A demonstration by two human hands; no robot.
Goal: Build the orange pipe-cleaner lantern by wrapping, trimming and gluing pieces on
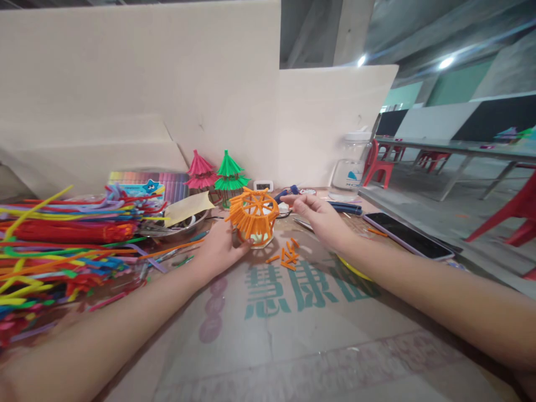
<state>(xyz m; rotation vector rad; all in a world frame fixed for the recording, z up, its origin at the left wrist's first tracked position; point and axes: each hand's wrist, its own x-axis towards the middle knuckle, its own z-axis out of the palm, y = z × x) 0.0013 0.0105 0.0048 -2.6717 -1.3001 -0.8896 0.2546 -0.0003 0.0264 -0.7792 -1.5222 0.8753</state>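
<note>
The orange model [254,216], an open frame with a spoked round top and short strips fanned down its left side, is upright at the middle of the work area, above the printed cardboard [201,357]; whether its base rests on it I cannot tell. The left hand [223,244] is clamped on its lower left side, thumb across the front of the base. The right hand [315,216] is apart from the left, just right of the model, its thumb and fingers near one another; whether anything is pinched there I cannot tell. Short orange pieces [288,256] lie scattered in front of the model. Behind it stand a green-roofed model [231,172] and a pink-roofed model [200,171]. Farther left, a pile of coloured fuzzy sticks [62,230] spreads before a pack of markers [173,186]. To the right are a clear bottle [347,167] and a phone [406,235], with red chairs [380,166] beyond.
</note>
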